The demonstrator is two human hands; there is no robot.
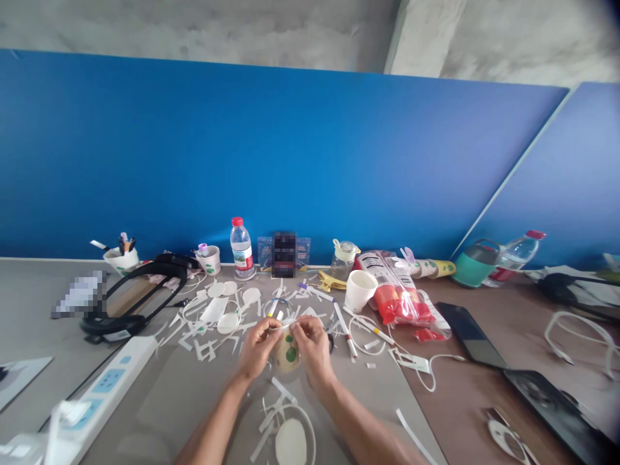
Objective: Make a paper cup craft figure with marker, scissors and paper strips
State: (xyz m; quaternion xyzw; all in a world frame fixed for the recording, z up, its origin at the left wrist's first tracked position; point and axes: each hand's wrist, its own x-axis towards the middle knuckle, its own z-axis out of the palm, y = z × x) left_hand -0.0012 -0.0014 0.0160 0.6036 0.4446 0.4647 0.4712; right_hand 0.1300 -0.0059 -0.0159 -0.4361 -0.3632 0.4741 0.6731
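Both hands were closed on one printed paper cup [287, 356], held just above the gray desk [159, 394] and in front of the person: the left hand [260, 347] pinched its upper edge from one side, the right hand [312, 345] from the other, fingertips nearly meeting. Whether a loose strip was also caught between them was too small to tell. The thin wall seemed the weak point: an uneven pull by either thumb could have creased or torn it, and squeezing harder could have buckled the cup. Paper scraps [206, 351] and felt-tip markers [345, 330] lay near, so a dropped cup would likely have tipped or rolled among them. Toward the person, an oval paper piece [291, 444] lay between the forearms, where a lowered wrist might have brushed it aside.
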